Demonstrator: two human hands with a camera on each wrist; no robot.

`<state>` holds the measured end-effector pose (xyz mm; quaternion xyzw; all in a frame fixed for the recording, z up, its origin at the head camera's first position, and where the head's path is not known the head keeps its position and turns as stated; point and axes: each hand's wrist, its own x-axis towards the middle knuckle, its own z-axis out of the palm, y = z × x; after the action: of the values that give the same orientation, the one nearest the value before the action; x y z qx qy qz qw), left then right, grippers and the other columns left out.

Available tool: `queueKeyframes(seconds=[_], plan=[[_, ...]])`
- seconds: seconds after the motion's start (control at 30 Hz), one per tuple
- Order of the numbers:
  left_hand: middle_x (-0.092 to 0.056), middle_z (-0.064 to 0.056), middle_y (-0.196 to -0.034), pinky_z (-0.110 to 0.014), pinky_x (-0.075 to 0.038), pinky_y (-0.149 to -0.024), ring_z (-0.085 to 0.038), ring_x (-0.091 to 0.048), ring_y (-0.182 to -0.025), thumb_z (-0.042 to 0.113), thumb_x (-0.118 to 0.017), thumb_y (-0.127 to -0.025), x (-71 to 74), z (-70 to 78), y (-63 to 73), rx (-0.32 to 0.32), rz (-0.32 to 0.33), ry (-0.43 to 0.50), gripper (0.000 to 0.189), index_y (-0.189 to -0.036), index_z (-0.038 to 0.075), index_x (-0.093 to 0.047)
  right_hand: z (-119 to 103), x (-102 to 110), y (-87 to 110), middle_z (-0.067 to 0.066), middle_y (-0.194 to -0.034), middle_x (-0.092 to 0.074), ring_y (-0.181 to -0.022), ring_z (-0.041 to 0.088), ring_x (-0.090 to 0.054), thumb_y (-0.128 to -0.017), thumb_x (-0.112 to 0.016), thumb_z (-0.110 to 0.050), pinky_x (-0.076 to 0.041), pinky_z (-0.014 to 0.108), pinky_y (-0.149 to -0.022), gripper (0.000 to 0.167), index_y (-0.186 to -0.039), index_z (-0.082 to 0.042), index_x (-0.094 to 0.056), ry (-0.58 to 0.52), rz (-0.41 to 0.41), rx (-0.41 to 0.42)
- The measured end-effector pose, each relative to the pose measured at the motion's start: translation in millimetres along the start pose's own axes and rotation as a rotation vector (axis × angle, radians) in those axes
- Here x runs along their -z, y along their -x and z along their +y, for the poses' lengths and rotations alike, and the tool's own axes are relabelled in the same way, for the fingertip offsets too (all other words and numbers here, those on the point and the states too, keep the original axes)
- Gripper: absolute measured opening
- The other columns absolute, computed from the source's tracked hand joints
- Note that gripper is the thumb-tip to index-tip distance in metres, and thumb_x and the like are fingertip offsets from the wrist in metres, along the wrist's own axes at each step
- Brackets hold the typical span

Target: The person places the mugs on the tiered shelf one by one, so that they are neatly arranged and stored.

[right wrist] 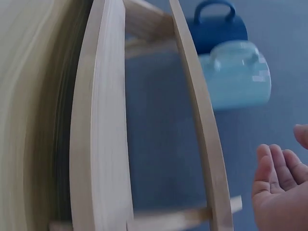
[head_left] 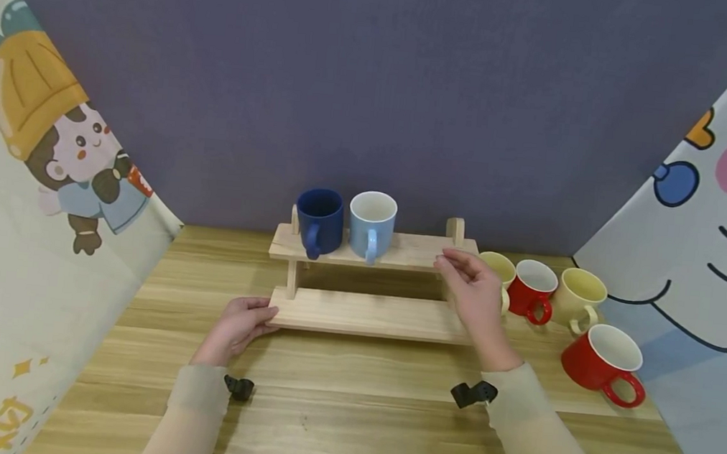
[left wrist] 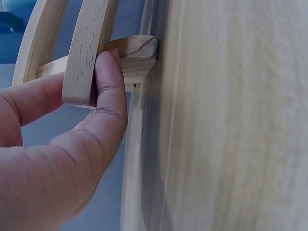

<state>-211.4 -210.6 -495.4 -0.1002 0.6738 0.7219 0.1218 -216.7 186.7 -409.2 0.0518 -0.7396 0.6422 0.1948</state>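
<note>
A two-tier wooden shelf point(head_left: 362, 315) stands on the table against the dark backdrop. My left hand point(head_left: 239, 328) pinches the left end of its lower board point(left wrist: 82, 67) between thumb and fingers. On the upper board point(head_left: 416, 252), a navy mug point(head_left: 327, 232) and a light blue mug point(head_left: 365, 236) sit side by side at the left and middle, handles toward me. My right hand point(head_left: 480, 302) hovers by the right end of the upper board, holding nothing; its fingers are loosely bent in the right wrist view, apart from the light blue mug point(right wrist: 240, 82).
Right of the shelf stand a yellow mug point(head_left: 498, 265) partly behind my right hand, a red mug point(head_left: 526, 292) and another yellow mug point(head_left: 573, 296). Closer to me is a larger-looking red mug point(head_left: 598, 363). Printed cloths point(head_left: 678, 269) flank the wooden table point(head_left: 347, 413).
</note>
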Motion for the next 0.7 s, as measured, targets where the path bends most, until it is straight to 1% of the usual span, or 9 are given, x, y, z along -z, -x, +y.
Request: queueKeyframes(seconds=[0.1,0.17,0.23,0.33,0.4,0.47,0.53,0.6,0.7], plan=[[-0.043,-0.041,-0.137,-0.038,-0.058,-0.090,-0.032,-0.063,-0.106,-0.003,-0.056,-0.103,1.5,-1.6,0.3,-0.002,-0.001,-0.002,0.050,-0.142,-0.024,-0.034,-8.9,15.0,4.2,0.021,-0.114,-0.070,-0.094,0.019,-0.070,-0.097,-0.073,-0.011,-0.055,0.018,-0.083,0.032,-0.122,0.008,-0.069,0.059,0.032,-0.027],[-0.043,-0.041,-0.138,-0.037,-0.058,-0.089,-0.032,-0.063,-0.108,-0.003,-0.057,-0.102,2.5,-1.8,0.4,-0.003,0.008,-0.004,0.051,-0.143,-0.023,-0.034,-9.2,25.4,4.6,0.022,-0.115,-0.070,-0.094,0.014,-0.069,-0.097,-0.072,-0.010,-0.054,0.017,-0.083,0.032,-0.122,0.010,-0.068,0.089,0.056,-0.036],[-0.043,-0.041,-0.139,-0.035,-0.058,-0.089,-0.032,-0.062,-0.110,-0.002,-0.058,-0.103,3.8,-1.4,0.7,-0.003,0.007,-0.014,0.053,-0.145,-0.022,-0.033,-1.6,37.1,3.6,0.020,-0.114,-0.070,-0.092,0.008,-0.067,-0.097,-0.073,-0.012,-0.054,0.015,-0.081,0.034,-0.122,0.010,-0.068,0.112,0.076,-0.042],[-0.043,-0.038,-0.141,-0.034,-0.057,-0.089,-0.029,-0.062,-0.110,-0.001,-0.059,-0.102,4.1,0.1,1.5,-0.002,-0.002,-0.020,0.056,-0.147,-0.020,-0.032,21.3,57.0,1.0,0.017,-0.113,-0.071,-0.090,0.003,-0.067,-0.096,-0.074,-0.013,-0.053,0.013,-0.078,0.034,-0.121,0.009,-0.069,0.131,0.120,-0.044],[-0.041,-0.038,-0.142,-0.035,-0.057,-0.091,-0.027,-0.061,-0.109,-0.001,-0.058,-0.103,3.9,0.8,1.8,-0.002,-0.023,-0.018,0.057,-0.149,-0.019,-0.029,34.7,70.1,1.3,0.015,-0.113,-0.071,-0.089,0.001,-0.066,-0.095,-0.074,-0.012,-0.053,0.012,-0.077,0.033,-0.120,0.009,-0.069,0.146,0.147,-0.058],[-0.041,-0.038,-0.143,-0.036,-0.056,-0.093,-0.026,-0.062,-0.108,-0.002,-0.058,-0.102,3.1,1.5,1.9,-0.003,-0.035,-0.008,0.058,-0.149,-0.019,-0.029,44.1,82.2,3.0,0.014,-0.113,-0.070,-0.089,0.000,-0.065,-0.095,-0.074,-0.012,-0.053,0.011,-0.077,0.034,-0.122,0.010,-0.068,0.165,0.169,-0.089],[-0.042,-0.038,-0.142,-0.037,-0.056,-0.093,-0.026,-0.063,-0.107,-0.003,-0.058,-0.102,2.4,1.9,1.9,-0.005,-0.037,0.001,0.058,-0.149,-0.019,-0.028,49.7,93.1,5.7,0.010,-0.112,-0.070,-0.091,0.000,-0.065,-0.097,-0.073,-0.016,-0.053,0.011,-0.078,0.038,-0.124,0.009,-0.067,0.196,0.180,-0.137],[-0.042,-0.039,-0.142,-0.037,-0.056,-0.093,-0.026,-0.063,-0.106,-0.004,-0.058,-0.102,2.1,1.9,1.8,-0.006,-0.038,0.007,0.058,-0.149,-0.019,-0.028,53.1,103.2,8.8,0.007,-0.113,-0.070,-0.093,-0.002,-0.063,-0.098,-0.072,-0.022,-0.052,0.010,-0.079,0.041,-0.127,0.007,-0.067,0.256,0.185,-0.183],[-0.043,-0.038,-0.141,-0.037,-0.056,-0.092,-0.024,-0.063,-0.105,-0.004,-0.058,-0.101,2.3,1.2,2.1,-0.006,-0.031,0.011,0.057,-0.149,-0.019,-0.029,57.0,116.0,13.0,0.011,-0.117,-0.069,-0.093,-0.003,-0.061,-0.098,-0.071,-0.031,-0.050,0.008,-0.078,0.046,-0.129,0.004,-0.067,0.349,0.180,-0.228]])
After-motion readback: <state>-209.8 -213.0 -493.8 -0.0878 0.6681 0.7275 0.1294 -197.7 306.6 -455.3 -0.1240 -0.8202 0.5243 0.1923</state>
